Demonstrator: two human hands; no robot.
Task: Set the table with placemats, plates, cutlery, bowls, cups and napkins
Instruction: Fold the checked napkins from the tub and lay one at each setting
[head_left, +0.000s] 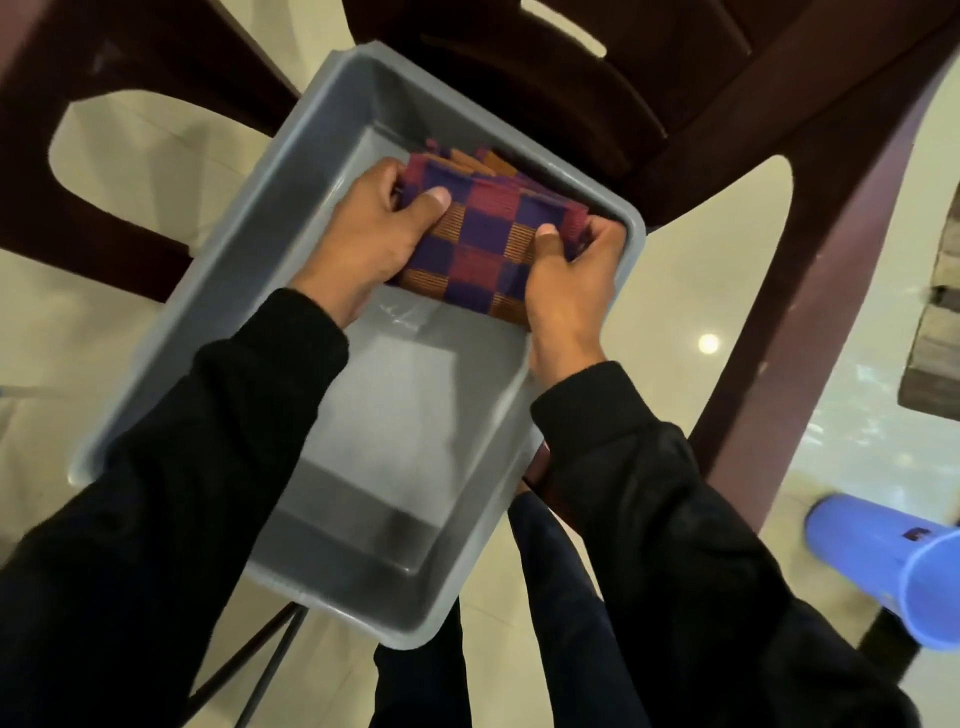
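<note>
Both hands reach down into a grey tub (332, 171) and hold a folded stack of checked cloths (483, 244), woven in purple, maroon and orange. The left hand (363, 244) has its grip pinching the stack's left edge, thumb on top and fingers curled under. The right hand (566, 280) pinches the right edge the same way, close to the tub's far right corner. The stack sits at the far end of the tub; whether it touches the floor of the tub cannot be told. Black sleeves (223, 467) cover both arms. A dark chair (623, 104) stands behind, a blue bucket (893, 561) lies at right.
</note>
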